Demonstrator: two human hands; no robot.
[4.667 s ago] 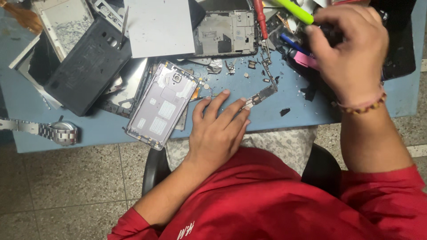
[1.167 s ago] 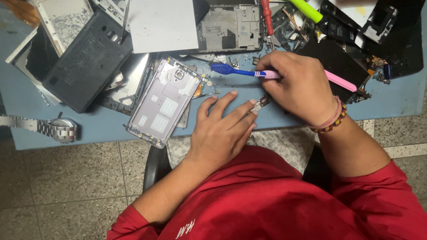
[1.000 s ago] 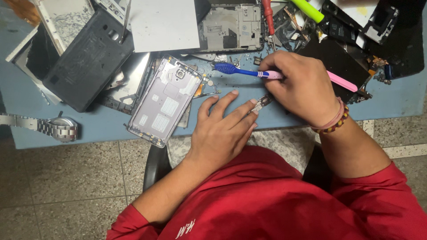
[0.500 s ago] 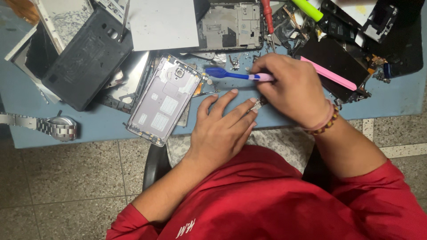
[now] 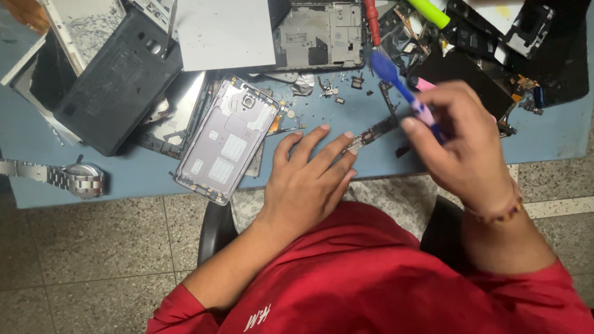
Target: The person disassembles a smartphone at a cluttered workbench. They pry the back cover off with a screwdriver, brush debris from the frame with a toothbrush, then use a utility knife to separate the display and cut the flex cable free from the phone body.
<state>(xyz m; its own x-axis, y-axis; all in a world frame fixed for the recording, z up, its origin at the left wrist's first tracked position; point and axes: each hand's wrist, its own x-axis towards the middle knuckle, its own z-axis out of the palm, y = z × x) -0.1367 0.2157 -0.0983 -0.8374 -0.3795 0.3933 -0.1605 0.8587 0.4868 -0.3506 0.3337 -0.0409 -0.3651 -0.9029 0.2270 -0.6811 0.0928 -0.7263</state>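
Observation:
My left hand (image 5: 312, 176) lies flat on the blue table (image 5: 130, 179), fingertips pressing down a small circuit board strip (image 5: 374, 132). My right hand (image 5: 461, 145) holds a blue and pink toothbrush (image 5: 396, 79) above the table, its blue head pointing up and left, blurred by motion. A silver phone back housing (image 5: 227, 140) lies tilted just left of my left hand.
A black phone body (image 5: 114, 86) and a white panel (image 5: 226, 32) lie at the back left. A metal phone frame (image 5: 318, 34), a red-handled tool (image 5: 372, 15), a green tool (image 5: 430, 12) and dark phone parts (image 5: 532, 43) crowd the back right. A steel wristwatch (image 5: 74, 179) rests at the left edge.
My right hand has lifted the toothbrush off the area left of the board and swung it to the right and up. My left hand has stayed on the small board.

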